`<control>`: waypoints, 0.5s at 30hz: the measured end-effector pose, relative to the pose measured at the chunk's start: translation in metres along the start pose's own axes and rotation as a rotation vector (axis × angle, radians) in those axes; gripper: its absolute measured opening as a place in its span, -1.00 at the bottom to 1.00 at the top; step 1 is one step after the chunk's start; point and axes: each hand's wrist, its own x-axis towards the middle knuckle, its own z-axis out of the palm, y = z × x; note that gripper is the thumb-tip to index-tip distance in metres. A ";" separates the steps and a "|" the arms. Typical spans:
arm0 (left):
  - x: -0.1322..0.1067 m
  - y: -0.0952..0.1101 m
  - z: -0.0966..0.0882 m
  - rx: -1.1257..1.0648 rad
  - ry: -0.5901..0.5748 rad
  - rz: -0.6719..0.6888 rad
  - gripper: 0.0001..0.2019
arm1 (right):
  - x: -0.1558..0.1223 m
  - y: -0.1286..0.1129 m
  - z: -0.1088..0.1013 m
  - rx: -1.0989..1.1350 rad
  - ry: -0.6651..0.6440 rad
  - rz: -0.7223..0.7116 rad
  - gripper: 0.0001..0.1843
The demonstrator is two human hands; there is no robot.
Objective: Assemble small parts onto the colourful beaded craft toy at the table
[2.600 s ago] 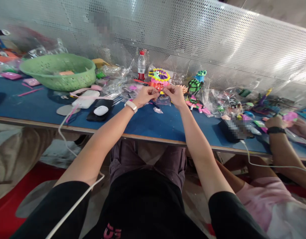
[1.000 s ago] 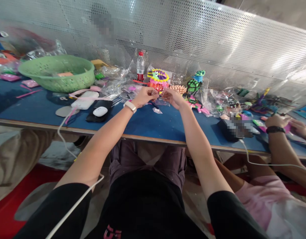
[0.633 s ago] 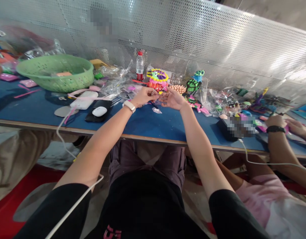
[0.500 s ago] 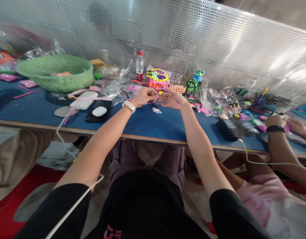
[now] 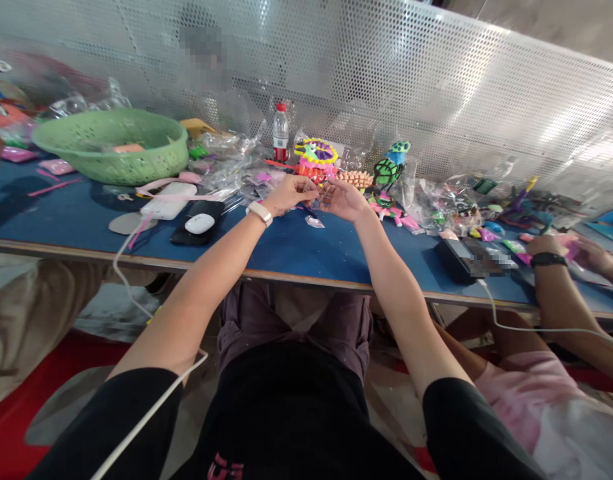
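Note:
Over the blue table point(image 5: 306, 257), my left hand point(image 5: 289, 194) is closed in a pinch, thumb against fingers. My right hand point(image 5: 345, 201) faces it with fingers bent inward, their tips close to those of the left. What lies between the fingertips is too small and blurred to name. A small clear plastic packet point(image 5: 314, 221) lies on the table just below the hands. Right behind them stands a colourful clay figure point(image 5: 316, 155) with a yellow-rimmed purple disc and a red base. A spiky peach-coloured clay piece point(image 5: 355, 179) sits beside it.
A green basket point(image 5: 131, 170) stands at the left, near a white mouse point(image 5: 199, 223) and a white cabled device point(image 5: 169, 201). Behind are a red-capped bottle point(image 5: 280, 133) and a perforated metal panel point(image 5: 386, 80). At right, a black box point(image 5: 456, 260) sits near another person's hands point(image 5: 551, 248).
My right hand has shifted slightly left, and its fingers have drawn in nearer to my left hand. The left hand stays almost in place.

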 end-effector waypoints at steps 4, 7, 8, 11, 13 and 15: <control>0.000 0.001 0.001 -0.001 0.005 -0.005 -0.66 | 0.002 0.001 0.001 0.003 0.017 -0.024 -0.70; 0.000 0.002 0.002 0.000 0.009 -0.009 -0.66 | 0.002 0.002 0.003 0.002 0.058 -0.059 -0.75; 0.000 0.003 0.002 0.003 0.013 -0.012 -0.65 | 0.003 0.002 0.004 0.004 0.071 -0.073 -0.75; 0.000 0.005 0.004 0.010 0.027 -0.022 -0.62 | 0.005 0.005 0.005 0.010 0.102 -0.114 -0.75; -0.001 0.006 0.005 -0.002 0.033 -0.029 -0.64 | 0.008 0.007 0.005 -0.010 0.128 -0.142 -0.73; -0.001 0.008 0.005 -0.018 0.035 -0.036 -0.66 | 0.010 0.009 0.006 -0.030 0.157 -0.172 -0.72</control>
